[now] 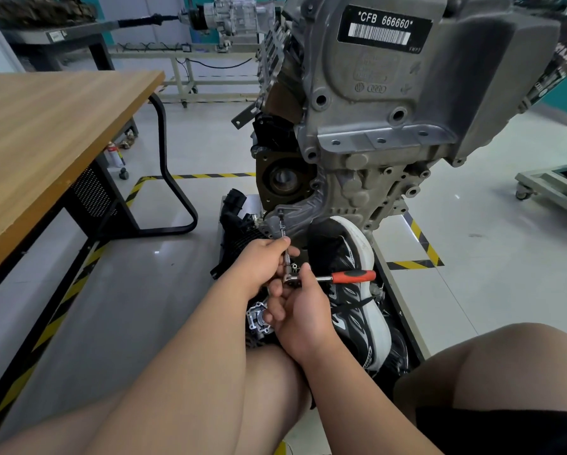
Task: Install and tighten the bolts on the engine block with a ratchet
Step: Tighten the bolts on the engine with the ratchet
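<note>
The engine block [374,119] stands upright on a low platform and fills the upper middle of the view. Left of it runs the long edge of a wooden table [46,126], whose black bent leg [164,159] curves down to the floor. Between that leg and the engine block lies a strip of bare grey floor [183,205]. Yellow-and-black tape [420,247] marks the floor on both sides of the engine block. A wheeled cart [551,185] sits well apart to its right.

Room is tight at the foot of the engine block. A black ribbed part [236,224] crowds the left side, and a black-and-white shoe [357,310] is propped against the base, just right of the hands.

The ratchet [341,277] sits below the engine block's lower left corner. It has a shiny metal head and an orange-and-black handle. The handle lies nearly level and points right, across the shoe. A thin steel extension bar [283,231] rises from the head, tilted slightly left, and its tip meets a hole in the engine block's lower left edge. Any bolt there is hidden.

The left hand [269,261] grips the bar with curled fingers. The right hand [303,310] pinches the ratchet's head.
</note>
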